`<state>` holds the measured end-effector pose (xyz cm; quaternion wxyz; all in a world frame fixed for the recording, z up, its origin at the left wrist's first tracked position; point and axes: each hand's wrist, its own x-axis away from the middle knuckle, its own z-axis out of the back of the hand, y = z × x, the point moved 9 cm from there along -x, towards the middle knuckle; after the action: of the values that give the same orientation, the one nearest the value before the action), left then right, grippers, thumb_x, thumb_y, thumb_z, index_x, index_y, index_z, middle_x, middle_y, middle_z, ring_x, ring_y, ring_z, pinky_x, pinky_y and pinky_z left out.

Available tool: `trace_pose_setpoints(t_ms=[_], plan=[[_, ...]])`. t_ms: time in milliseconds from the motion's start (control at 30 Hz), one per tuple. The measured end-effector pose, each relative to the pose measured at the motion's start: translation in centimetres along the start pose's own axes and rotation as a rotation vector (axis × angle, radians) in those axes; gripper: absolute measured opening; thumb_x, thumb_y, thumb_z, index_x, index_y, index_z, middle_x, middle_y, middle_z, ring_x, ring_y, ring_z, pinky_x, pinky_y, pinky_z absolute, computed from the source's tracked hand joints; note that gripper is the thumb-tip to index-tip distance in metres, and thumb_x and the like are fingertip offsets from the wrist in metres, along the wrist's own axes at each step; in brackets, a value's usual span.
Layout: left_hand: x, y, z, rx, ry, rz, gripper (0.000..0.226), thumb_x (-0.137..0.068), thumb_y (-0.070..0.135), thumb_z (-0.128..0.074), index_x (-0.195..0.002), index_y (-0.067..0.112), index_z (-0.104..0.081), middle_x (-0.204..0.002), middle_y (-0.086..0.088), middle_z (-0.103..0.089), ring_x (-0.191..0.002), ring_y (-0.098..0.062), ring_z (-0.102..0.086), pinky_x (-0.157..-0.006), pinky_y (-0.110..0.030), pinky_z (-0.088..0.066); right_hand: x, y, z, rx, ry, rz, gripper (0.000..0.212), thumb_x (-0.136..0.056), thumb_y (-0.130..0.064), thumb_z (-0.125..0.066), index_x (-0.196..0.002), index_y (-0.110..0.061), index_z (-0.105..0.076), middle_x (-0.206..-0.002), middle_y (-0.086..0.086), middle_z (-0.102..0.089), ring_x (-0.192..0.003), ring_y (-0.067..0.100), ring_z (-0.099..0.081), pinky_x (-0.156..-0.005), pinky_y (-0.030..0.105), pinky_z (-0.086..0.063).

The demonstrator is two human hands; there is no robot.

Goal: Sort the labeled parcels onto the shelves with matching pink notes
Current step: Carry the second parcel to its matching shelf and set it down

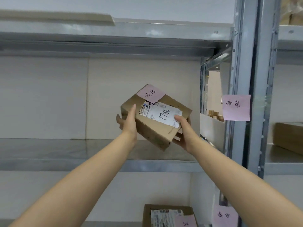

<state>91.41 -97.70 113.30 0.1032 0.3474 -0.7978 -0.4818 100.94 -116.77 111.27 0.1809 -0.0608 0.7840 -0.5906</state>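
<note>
A brown cardboard parcel (152,128) is held tilted above the middle metal shelf (65,149). It carries a white label marked 7786 and a pink note (151,93) on its top corner. My left hand (128,122) grips its left side. My right hand (183,131) grips its right end, thumb on the label. A pink shelf note (236,107) with matching handwritten characters is stuck on the upright post to the right of the parcel.
On the shelf below sits another labelled parcel (168,216) with its own pink note, and a second pink shelf note (225,215) is on the post there. A brown box (289,136) rests in the neighbouring bay at right. Grey steel uprights (255,79) divide the bays.
</note>
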Motion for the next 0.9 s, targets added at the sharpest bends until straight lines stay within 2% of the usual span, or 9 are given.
trace_pose_setpoints(t_ms=[67, 167, 233, 300, 400, 500, 567, 733, 900], plan=[[-1.2, 2.0, 2.0, -0.125, 0.055, -0.077, 0.085, -0.080, 0.053, -0.059, -0.149, 0.028, -0.017, -0.154, -0.001, -0.025, -0.140, -0.021, -0.029, -0.108, -0.036, -0.025, -0.2, -0.4, 0.9, 0.074, -0.044, -0.064, 0.058, -0.075, -0.050, -0.059, -0.127, -0.027, -0.048, -0.106, 0.004, -0.067, -0.089, 0.022, -0.062, -0.075, 0.033, -0.051], [-2.6, 3.0, 2.3, -0.276, -0.116, -0.092, 0.060, -0.086, 0.047, -0.053, -0.139, 0.024, -0.042, -0.151, 0.004, -0.034, -0.140, -0.016, -0.030, -0.099, -0.028, -0.022, -0.5, -0.7, 2.5, 0.187, -0.050, -0.166, 0.045, -0.074, -0.055, -0.057, -0.105, -0.022, -0.062, -0.102, 0.005, -0.062, -0.091, 0.025, -0.055, -0.079, 0.035, -0.045], [-1.9, 2.2, 0.8, -0.342, -0.282, -0.062, 0.038, -0.086, 0.042, -0.052, -0.117, 0.021, -0.059, -0.129, 0.001, -0.057, -0.123, -0.018, -0.047, -0.091, -0.025, -0.031, -0.5, -1.0, 3.1, 0.240, -0.039, -0.212, 0.040, -0.073, -0.055, -0.058, -0.095, -0.022, -0.060, -0.102, 0.007, -0.059, -0.093, 0.026, -0.054, -0.084, 0.037, -0.045], [-0.8, 0.8, -0.3, -0.370, -0.369, 0.006, 0.020, -0.086, 0.039, -0.052, -0.093, 0.025, -0.066, -0.101, 0.000, -0.066, -0.096, -0.019, -0.056, -0.073, -0.027, -0.039, -0.4, -0.9, 3.3, 0.273, -0.037, -0.272, 0.044, -0.070, -0.056, -0.060, -0.097, -0.021, -0.059, -0.102, 0.009, -0.060, -0.095, 0.028, -0.055, -0.091, 0.038, -0.043], [0.2, -1.3, -1.0, -0.336, -0.390, 0.123, 0.019, -0.084, 0.037, -0.053, -0.091, 0.024, -0.065, -0.094, -0.001, -0.066, -0.080, -0.019, -0.059, -0.065, -0.028, -0.041, -0.1, -1.0, 4.2, 0.291, 0.032, -0.323, 0.057, -0.064, -0.062, -0.057, -0.103, -0.022, -0.062, -0.104, 0.011, -0.066, -0.100, 0.029, -0.061, -0.097, 0.040, -0.043], [0.9, -2.8, -1.6, -0.327, -0.418, 0.190, 0.018, -0.089, 0.029, -0.047, -0.091, 0.020, -0.063, -0.082, -0.002, -0.063, -0.069, -0.018, -0.056, -0.059, -0.027, -0.041, 0.1, -1.4, 5.3, 0.240, 0.110, -0.288, 0.048, -0.077, -0.061, -0.046, -0.089, -0.017, -0.063, -0.077, 0.009, -0.070, -0.079, 0.027, -0.063, -0.076, 0.032, -0.049], [1.2, -3.5, -1.9, -0.341, -0.419, 0.220, 0.018, -0.090, 0.028, -0.046, -0.090, 0.018, -0.062, -0.078, -0.003, -0.062, -0.067, -0.018, -0.056, -0.058, -0.027, -0.041, 0.2, -1.4, 5.7, 0.184, 0.127, -0.270, 0.045, -0.086, -0.055, -0.039, -0.079, -0.017, -0.061, -0.056, 0.006, -0.067, -0.064, 0.024, -0.059, -0.063, 0.028, -0.045], [1.4, -4.4, -2.2, -0.358, -0.396, 0.268, 0.019, -0.088, 0.029, -0.048, -0.080, 0.018, -0.061, -0.072, -0.003, -0.061, -0.065, -0.020, -0.056, -0.060, -0.028, -0.041, 0.5, -0.8, 6.3, 0.016, 0.152, -0.254, 0.049, -0.086, -0.058, -0.040, -0.085, -0.014, -0.062, -0.075, 0.008, -0.065, -0.066, 0.023, -0.059, -0.066, 0.028, -0.044], [1.8, -5.4, -2.2, -0.353, -0.358, 0.250, 0.020, -0.090, 0.031, -0.048, -0.083, 0.020, -0.062, -0.073, -0.004, -0.062, -0.063, -0.020, -0.058, -0.057, -0.026, -0.044, 0.2, -0.1, 6.9, -0.091, 0.222, -0.173, 0.023, -0.083, -0.034, -0.041, -0.073, -0.016, -0.051, -0.069, 0.003, -0.057, -0.057, 0.020, -0.051, -0.058, 0.026, -0.037]])
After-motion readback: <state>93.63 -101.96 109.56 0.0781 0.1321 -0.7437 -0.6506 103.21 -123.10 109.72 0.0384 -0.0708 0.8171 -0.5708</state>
